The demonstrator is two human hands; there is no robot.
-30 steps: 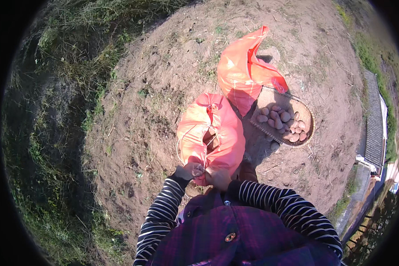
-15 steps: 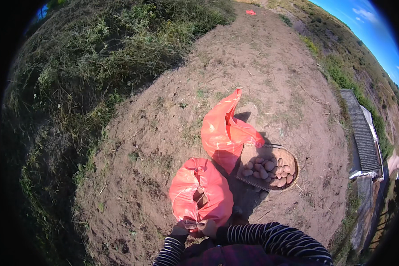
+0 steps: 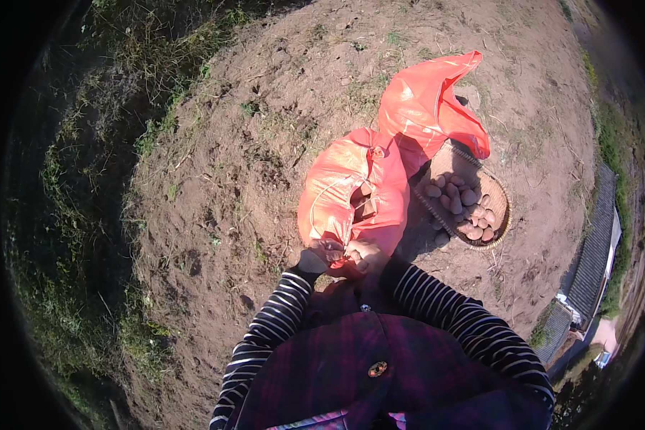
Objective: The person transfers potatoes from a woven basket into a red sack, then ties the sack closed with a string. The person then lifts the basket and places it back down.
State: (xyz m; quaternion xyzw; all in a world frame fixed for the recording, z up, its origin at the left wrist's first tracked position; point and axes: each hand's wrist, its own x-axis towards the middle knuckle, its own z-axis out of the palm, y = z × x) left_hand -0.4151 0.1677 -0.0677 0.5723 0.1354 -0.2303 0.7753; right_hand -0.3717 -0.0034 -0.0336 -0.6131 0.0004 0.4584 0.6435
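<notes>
A full orange-red woven sack [image 3: 322, 172] bulges on the soil right in front of me. Along its top the mouth is partly drawn together, and a gap shows something brown inside. A thin pale cord runs across the sack's left side. At its near end my left hand [image 3: 321, 254] and my right hand [image 3: 366, 256] are close together, fingers bent and pinching the edge of the sack. Behind it, touching, stands a second orange-red sack [image 3: 417, 107] with its mouth agape. To the right, a shallow woven basket [image 3: 505, 215] holds several potatoes [image 3: 455, 193].
Dry bare soil [image 3: 229, 165] with clods and dead stems surrounds the sacks. Thick weeds [image 3: 57, 215] border it on the left. A grey-roofed building [image 3: 596, 236] lies far right, beyond a green strip.
The view has tipped down, so the sacks and basket sit higher and further right, and more of my clothing shows. Both hands stay at the sack's near edge.
</notes>
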